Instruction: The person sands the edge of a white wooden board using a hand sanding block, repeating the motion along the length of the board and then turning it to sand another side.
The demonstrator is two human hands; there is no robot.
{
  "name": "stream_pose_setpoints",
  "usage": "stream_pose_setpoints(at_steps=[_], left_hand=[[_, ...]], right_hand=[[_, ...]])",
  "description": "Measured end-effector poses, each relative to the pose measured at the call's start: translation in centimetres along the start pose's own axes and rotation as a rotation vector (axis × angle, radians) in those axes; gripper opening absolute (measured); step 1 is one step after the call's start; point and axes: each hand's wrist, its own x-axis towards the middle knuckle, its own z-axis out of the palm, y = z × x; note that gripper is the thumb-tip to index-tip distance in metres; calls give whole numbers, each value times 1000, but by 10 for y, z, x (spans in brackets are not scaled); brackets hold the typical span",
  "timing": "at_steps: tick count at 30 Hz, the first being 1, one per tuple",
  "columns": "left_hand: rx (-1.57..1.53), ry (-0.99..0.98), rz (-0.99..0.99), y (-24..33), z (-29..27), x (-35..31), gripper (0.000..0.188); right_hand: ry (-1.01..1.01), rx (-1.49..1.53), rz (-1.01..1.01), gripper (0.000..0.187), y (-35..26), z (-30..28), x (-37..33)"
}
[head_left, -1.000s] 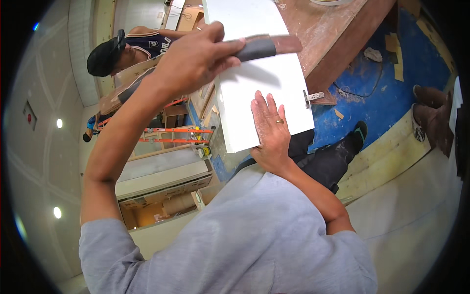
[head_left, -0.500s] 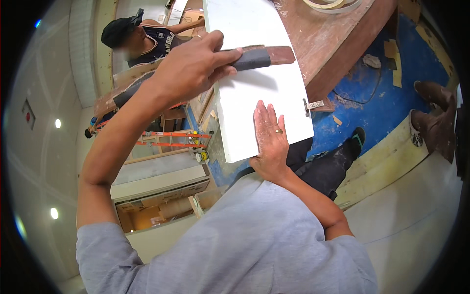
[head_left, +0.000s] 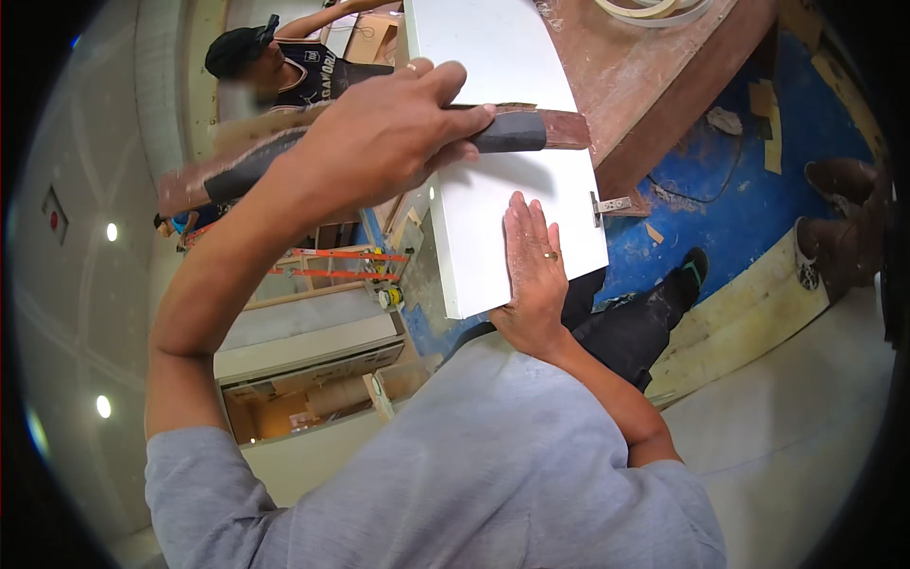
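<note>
A white panel [head_left: 474, 242] lies in front of me, its near end close to my body and a metal hinge [head_left: 611, 205] on its right edge. My left hand [head_left: 393, 133] is closed around a long wooden sanding block [head_left: 512, 133] wrapped with dark sandpaper. That block reaches crosswise over the panel and extends back past my left forearm; the contact beneath it is hard to make out. Flat on the panel's near part rests my right hand [head_left: 533, 280], fingers stretched out, with a ring on one finger and pale dust on the skin.
A reddish-brown wooden workbench [head_left: 664, 104] stands beyond the panel, with coiled pale strips [head_left: 654, 11] on it. Another person [head_left: 303, 71] in a dark sleeveless top is at the far left. An orange ladder [head_left: 332, 266] lies left. Scraps litter the blue floor covering [head_left: 654, 251].
My left hand and the sanding block have shifted right and slightly nearer. The panel and my right hand have edged right. The other person's arm is raised higher.
</note>
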Motion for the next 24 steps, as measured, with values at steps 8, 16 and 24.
stream_pose_setpoints(at_steps=[8,16,24], left_hand=[[-142,-198,2,59,-30,-66,52],[35,-24,-74,-5,-3,-13,40],[-230,-165,-42,101,-18,-94,53]], right_hand=[[-55,-46,64,95,2,-4,7],[-83,-13,9,107,1,-2,4],[-156,-42,13,100,15,-2,-2]])
